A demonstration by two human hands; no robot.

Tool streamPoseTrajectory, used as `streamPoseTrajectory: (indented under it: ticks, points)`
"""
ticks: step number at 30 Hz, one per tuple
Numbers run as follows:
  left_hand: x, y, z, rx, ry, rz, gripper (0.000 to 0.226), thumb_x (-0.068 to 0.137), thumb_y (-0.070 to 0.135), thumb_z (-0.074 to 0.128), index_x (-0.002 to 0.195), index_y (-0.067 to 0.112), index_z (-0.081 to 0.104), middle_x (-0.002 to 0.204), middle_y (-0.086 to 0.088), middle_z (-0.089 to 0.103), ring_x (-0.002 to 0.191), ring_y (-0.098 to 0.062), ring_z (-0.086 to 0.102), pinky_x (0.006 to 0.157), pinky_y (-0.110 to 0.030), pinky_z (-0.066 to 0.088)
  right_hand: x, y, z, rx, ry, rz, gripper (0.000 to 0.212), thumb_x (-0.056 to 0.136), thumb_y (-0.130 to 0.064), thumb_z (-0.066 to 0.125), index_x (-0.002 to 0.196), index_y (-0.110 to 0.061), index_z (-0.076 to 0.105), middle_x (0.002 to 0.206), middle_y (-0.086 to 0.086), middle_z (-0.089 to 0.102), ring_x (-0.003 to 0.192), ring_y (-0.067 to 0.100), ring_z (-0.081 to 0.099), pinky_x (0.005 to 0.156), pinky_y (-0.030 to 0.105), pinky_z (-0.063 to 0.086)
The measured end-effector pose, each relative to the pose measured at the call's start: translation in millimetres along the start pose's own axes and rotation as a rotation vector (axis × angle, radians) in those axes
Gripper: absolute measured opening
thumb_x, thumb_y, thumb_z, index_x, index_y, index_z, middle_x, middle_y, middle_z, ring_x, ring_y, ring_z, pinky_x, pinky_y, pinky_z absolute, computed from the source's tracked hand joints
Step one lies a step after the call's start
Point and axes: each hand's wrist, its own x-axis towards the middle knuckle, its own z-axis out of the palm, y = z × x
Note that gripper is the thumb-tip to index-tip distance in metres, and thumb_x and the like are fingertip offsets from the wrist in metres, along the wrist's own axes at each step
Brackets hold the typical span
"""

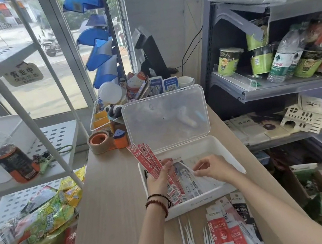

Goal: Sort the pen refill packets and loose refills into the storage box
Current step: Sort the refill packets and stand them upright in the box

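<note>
While my left hand (158,179) grips a fan of red packets (147,158), likely light and slippery, mid-length at nine o'clock of the box (205,144), my right hand (215,167) pinches a thin white strip (199,168) inside.

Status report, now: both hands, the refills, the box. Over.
Left hand grips red packets over box. Right hand pinches white refill inside it. On table: other packets, loose refills. Nothing in the way.

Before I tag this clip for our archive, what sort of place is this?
Probably a small shop's checkout counter: a shelf of cup noodles and bottled water, payment QR code stands, and an opening-hours sign in the window.
</note>
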Motion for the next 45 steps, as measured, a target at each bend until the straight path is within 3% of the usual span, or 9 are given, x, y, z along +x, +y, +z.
streamPoseTrajectory:
  ticks: [5, 15, 21, 25, 30, 34, 38, 40, 45]
  points:
    - [-0.9, -0.5, 0.8, 0.0, -0.038, 0.023, 0.011, 0.093, 0.009, 0.054, 0.099, 0.011, 0.064, 0.097, -0.006, 0.071, 0.079, -0.012, 0.072, 0.069, -0.032, 0.06, -4.9, 3.1, 13.5, -0.211, 0.292, 0.137, 0.006, 0.082, -0.035, 0.074, 0.084, -0.031, 0.07, 0.088, -0.014, 0.07, 0.082, 0.009, 0.065, 0.061, 0.024, 0.046]
    - [0.9, -1.3, -1.2, -0.024, -0.062, 0.023, 0.018, 0.093, 0.011, 0.056, 0.106, 0.003, 0.064, 0.099, -0.009, 0.072, 0.074, -0.012, 0.071, 0.063, -0.029, 0.06, -1.7, -3.0, 14.8, -0.283, 0.231, 0.182, 0.036, 0.063, -0.057, 0.083, 0.075, -0.028, 0.065, 0.08, -0.014, 0.069, 0.076, 0.008, 0.064, 0.063, 0.026, 0.049]
    - [2.0, -3.3, 1.9, 0.027, -0.053, 0.04, 0.017, 0.091, 0.017, 0.058, 0.102, 0.006, 0.066, 0.095, -0.005, 0.073, 0.076, -0.012, 0.072, 0.062, -0.028, 0.06, -0.5, 1.9, 15.3, -0.301, 0.251, 0.237, 0.015, 0.078, -0.031, 0.077, 0.083, -0.026, 0.064, 0.094, -0.006, 0.069, 0.085, 0.017, 0.065, 0.066, 0.028, 0.046]
    - [0.2, -0.9, 6.0, 0.055, -0.057, 0.038, 0.026, 0.09, 0.029, 0.059, 0.099, 0.006, 0.067, 0.092, -0.003, 0.073, 0.082, -0.017, 0.072, 0.064, -0.03, 0.06, -4.3, 2.5, 15.2, -0.225, 0.347, 0.177, 0.01, 0.082, -0.028, 0.072, 0.081, -0.025, 0.063, 0.088, -0.006, 0.068, 0.081, 0.016, 0.064, 0.068, 0.03, 0.051]
    - [-8.7, 3.7, 8.1, 0.051, -0.051, 0.004, 0.04, 0.093, 0.037, 0.05, 0.104, 0.0, 0.063, 0.089, -0.005, 0.066, 0.06, -0.008, 0.069, 0.053, -0.023, 0.058, -19.2, -8.3, 12.2, -0.06, 0.452, 0.003, 0.03, 0.083, -0.043, 0.072, 0.072, -0.021, 0.055, 0.075, -0.008, 0.065, 0.071, 0.012, 0.062, 0.056, 0.027, 0.044]
    - [-14.4, 7.9, 10.6, 0.128, -0.049, 0.011, 0.028, 0.099, 0.04, 0.034, 0.08, 0.029, 0.051, 0.076, 0.01, 0.053, 0.046, 0.008, 0.057, 0.043, -0.008, 0.043, -23.6, -8.4, 13.0, -0.051, 0.439, -0.049, 0.031, 0.083, -0.043, 0.072, 0.07, -0.023, 0.052, 0.073, -0.009, 0.064, 0.073, 0.015, 0.063, 0.062, 0.033, 0.051]
    - [-6.6, 4.8, 4.0, 0.215, 0.068, 0.008, 0.042, 0.1, 0.041, 0.031, 0.113, 0.012, 0.06, 0.1, -0.008, 0.067, 0.082, -0.019, 0.066, 0.076, -0.034, 0.055, -26.6, -11.8, 12.9, -0.028, 0.428, -0.12, 0.032, 0.081, -0.045, 0.073, 0.069, -0.027, 0.05, 0.069, -0.009, 0.062, 0.069, 0.009, 0.061, 0.068, 0.038, 0.055]
    - [0.8, -1.2, 0.4, 0.3, 0.048, 0.003, 0.041, 0.1, 0.038, 0.033, 0.113, 0.011, 0.06, 0.11, -0.016, 0.066, 0.093, -0.032, 0.064, 0.089, -0.046, 0.051, -31.4, -17.0, 15.7, 0.021, 0.43, -0.159, 0.032, 0.081, -0.047, 0.073, 0.069, -0.028, 0.05, 0.068, -0.01, 0.061, 0.067, 0.006, 0.06, 0.068, 0.035, 0.054]
    - [-7.7, 28.6, 2.5, 0.389, -0.053, -0.064, 0.025, 0.098, 0.026, 0.044, 0.091, 0.009, 0.06, 0.076, -0.005, 0.062, 0.063, -0.016, 0.058, 0.059, -0.026, 0.051, -45.6, -39.0, 27.5, 0.155, 0.294, -0.258, 0.029, 0.078, -0.056, 0.07, 0.085, -0.03, 0.059, 0.082, -0.012, 0.066, 0.073, 0.007, 0.064, 0.07, 0.028, 0.056]
